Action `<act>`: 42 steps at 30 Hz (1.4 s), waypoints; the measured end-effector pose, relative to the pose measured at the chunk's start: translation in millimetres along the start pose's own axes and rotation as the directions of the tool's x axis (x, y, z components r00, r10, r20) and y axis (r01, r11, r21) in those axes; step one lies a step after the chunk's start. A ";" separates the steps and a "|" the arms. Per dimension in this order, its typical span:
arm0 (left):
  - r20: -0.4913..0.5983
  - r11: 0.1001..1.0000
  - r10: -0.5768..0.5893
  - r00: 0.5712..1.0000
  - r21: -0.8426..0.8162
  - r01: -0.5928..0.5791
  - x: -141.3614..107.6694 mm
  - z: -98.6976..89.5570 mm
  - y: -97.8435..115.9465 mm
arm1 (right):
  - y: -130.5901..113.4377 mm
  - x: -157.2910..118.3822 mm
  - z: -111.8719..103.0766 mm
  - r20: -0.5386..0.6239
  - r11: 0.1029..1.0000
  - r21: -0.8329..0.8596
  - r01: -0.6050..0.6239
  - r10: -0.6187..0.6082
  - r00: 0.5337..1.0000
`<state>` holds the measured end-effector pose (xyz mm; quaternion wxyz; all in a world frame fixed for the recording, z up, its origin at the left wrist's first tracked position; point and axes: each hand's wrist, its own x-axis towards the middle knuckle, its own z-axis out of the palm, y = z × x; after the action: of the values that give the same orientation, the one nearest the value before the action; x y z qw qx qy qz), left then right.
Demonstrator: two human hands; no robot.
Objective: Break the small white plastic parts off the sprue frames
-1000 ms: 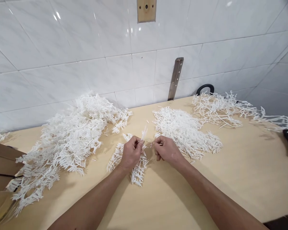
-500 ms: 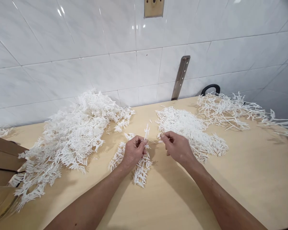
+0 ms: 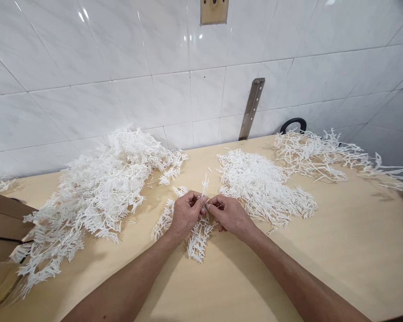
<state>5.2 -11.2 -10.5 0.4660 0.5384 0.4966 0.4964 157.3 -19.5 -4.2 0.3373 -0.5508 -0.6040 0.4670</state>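
Note:
My left hand pinches a thin white branched plastic piece, which stands up above the fingertips. Against those fingertips, my right hand is closed in a pinch at the lower part of the same piece; the exact grip is hidden between the fingers. Below the hands lies a small heap of white branched pieces, partly covered by my left hand. To the right of the hands spreads a flat pile of short white pieces.
A large heap of white branched pieces covers the table's left side. Long white branched stems lie at the back right, before a black handle. A metal strip leans on the tiled wall. A brown box stands at left.
My right hand has moved left from the edge of the right pile to meet my left fingertips. My left hand has stayed nearly in place, still pinching the piece.

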 end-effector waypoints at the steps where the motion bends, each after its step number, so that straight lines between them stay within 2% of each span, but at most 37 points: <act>1: -0.003 1.000 0.007 1.000 0.006 -0.007 -0.2 0.0 0.3 | 0.3 0.4 0.4 -0.006 1.000 -0.001 -0.002 0.002 1.000; 6: -0.002 0.999 0.036 0.999 0.029 -0.035 0.3 0.1 -0.8 | 4.9 2.4 3.0 -0.076 0.999 -0.026 0.046 -0.048 0.996; 10: 0.043 0.999 0.016 0.999 0.033 -0.017 0.0 0.5 -0.1 | 7.7 2.8 2.9 -0.126 0.993 -0.089 0.081 -0.092 0.988; 16: 0.048 0.968 0.063 0.997 0.240 -0.072 -1.1 -1.6 0.8 | 0.7 0.0 0.5 -0.110 0.994 -0.095 0.044 -0.054 0.992; 21: 0.050 0.885 0.209 0.977 0.415 -0.210 -5.3 -0.6 -0.9 | 1.3 0.9 4.1 -0.100 0.998 -0.035 -0.044 0.040 0.994; 28: 0.068 0.841 0.307 0.949 0.448 -0.304 -10.3 2.3 -2.8 | 0.5 4.5 7.1 -0.028 0.989 0.059 -0.138 0.140 0.990; 31: 0.034 0.853 0.329 0.944 0.418 -0.312 -10.7 1.2 -3.3 | 2.3 6.2 4.5 -0.097 0.988 0.031 -0.149 0.151 0.984; 34: 0.004 0.912 0.256 0.967 0.330 -0.243 -10.1 0.2 -3.2 | 7.2 7.4 1.1 -0.183 0.990 0.025 -0.138 0.141 0.973; 38: -0.013 0.985 0.086 0.996 0.149 -0.083 -6.7 -0.3 -1.9 | 12.6 9.1 -5.2 -0.209 0.996 0.043 -0.080 0.088 0.974; 42: -0.029 0.998 0.000 1.000 0.057 0.002 -3.2 -1.0 -0.3 | 11.1 8.7 -18.4 -0.369 0.997 -0.059 -0.053 0.028 0.929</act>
<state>4.1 -14.4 -11.0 0.4436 0.5438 0.5175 0.4895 176.7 -7.9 -9.4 0.4161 -0.6519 -0.5341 0.3417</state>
